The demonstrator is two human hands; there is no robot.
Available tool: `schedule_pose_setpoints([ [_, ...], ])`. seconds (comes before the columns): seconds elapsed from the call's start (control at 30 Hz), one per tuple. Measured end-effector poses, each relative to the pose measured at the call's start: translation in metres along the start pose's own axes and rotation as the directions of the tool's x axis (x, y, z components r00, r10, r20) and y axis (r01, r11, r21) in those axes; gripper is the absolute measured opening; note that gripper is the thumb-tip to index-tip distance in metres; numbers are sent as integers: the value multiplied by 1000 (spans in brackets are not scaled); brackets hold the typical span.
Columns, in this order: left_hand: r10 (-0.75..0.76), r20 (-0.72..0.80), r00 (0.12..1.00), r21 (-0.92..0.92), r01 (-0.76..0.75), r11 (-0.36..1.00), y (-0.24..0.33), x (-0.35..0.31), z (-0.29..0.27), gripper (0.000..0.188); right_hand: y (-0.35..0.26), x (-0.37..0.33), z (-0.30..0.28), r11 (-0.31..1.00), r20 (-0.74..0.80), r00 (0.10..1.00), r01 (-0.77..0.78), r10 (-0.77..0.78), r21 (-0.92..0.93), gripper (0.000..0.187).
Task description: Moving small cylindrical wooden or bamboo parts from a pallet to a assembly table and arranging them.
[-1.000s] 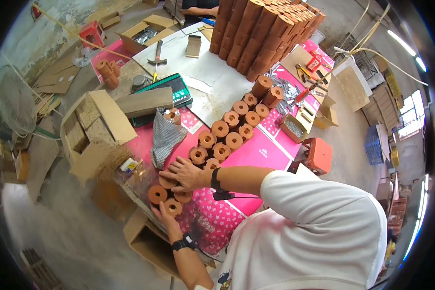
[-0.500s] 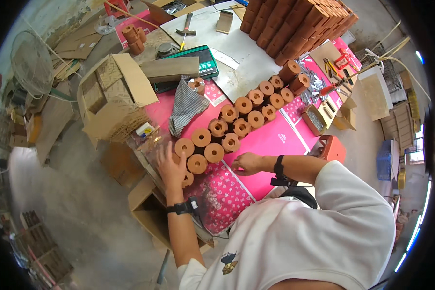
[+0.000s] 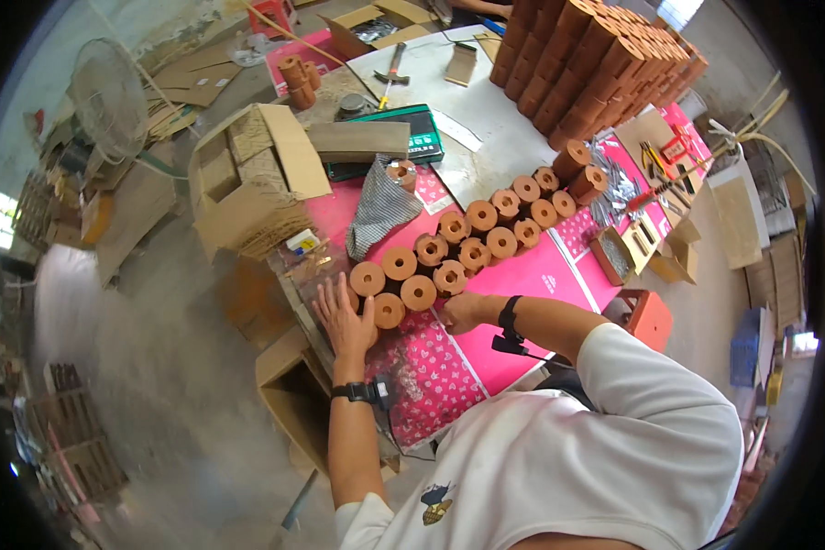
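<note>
Brown clay-coloured cylinders (image 3: 418, 292) with round holes through their tops stand upright in a double row, running from my left hand up to the far right. My left hand (image 3: 346, 323) rests with fingers spread against the near left end of the row, partly covering the end cylinders. Beside the row's near edge, my right hand (image 3: 463, 313) is closed, its fingers curled in close to a notched cylinder (image 3: 449, 277). Whatever those fingers may hold is hidden. Several cylinder tops have notched, crown-like rims; others are plain.
Pink sheeting (image 3: 513, 312) covers the table. Beyond the row lie a checked cloth (image 3: 380, 213), a green case (image 3: 422, 133) and a hammer (image 3: 393, 73). A tall cylinder stack (image 3: 568, 82) rises at the back. An open carton (image 3: 247, 183) stands left, a red stool (image 3: 646, 316) right.
My right hand has come up against the row's near edge and its fingers have curled. The left hand stays at the row's end, fingers more spread. The whole view has shifted slightly.
</note>
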State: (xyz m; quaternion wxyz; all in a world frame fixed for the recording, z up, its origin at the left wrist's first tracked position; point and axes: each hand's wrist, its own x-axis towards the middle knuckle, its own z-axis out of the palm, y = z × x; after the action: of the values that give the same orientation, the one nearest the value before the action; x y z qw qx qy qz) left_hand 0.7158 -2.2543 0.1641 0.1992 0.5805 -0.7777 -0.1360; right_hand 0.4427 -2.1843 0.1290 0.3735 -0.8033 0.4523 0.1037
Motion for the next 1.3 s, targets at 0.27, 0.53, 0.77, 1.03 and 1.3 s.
schedule_pose_setpoints([
  [0.27,-366,-379,850,-33,383,923,23,-215,-29,62,-9,-9,39,958,327,938,192,-116,-212,40],
  [0.53,-981,-170,-92,-251,967,-47,159,-520,63,53,-16,-43,85,699,622,712,624,-325,-349,40],
  [0.77,-813,554,180,171,931,323,313,-727,274,25,-105,-44,102,595,721,573,754,-389,-278,34],
  [1.03,-933,337,127,-234,971,47,368,-648,244,25,-217,-24,181,264,820,324,939,-473,-219,28],
  [1.3,-918,394,-36,-261,954,-150,306,-707,283,23,-387,-43,244,47,929,217,976,-300,-212,28],
])
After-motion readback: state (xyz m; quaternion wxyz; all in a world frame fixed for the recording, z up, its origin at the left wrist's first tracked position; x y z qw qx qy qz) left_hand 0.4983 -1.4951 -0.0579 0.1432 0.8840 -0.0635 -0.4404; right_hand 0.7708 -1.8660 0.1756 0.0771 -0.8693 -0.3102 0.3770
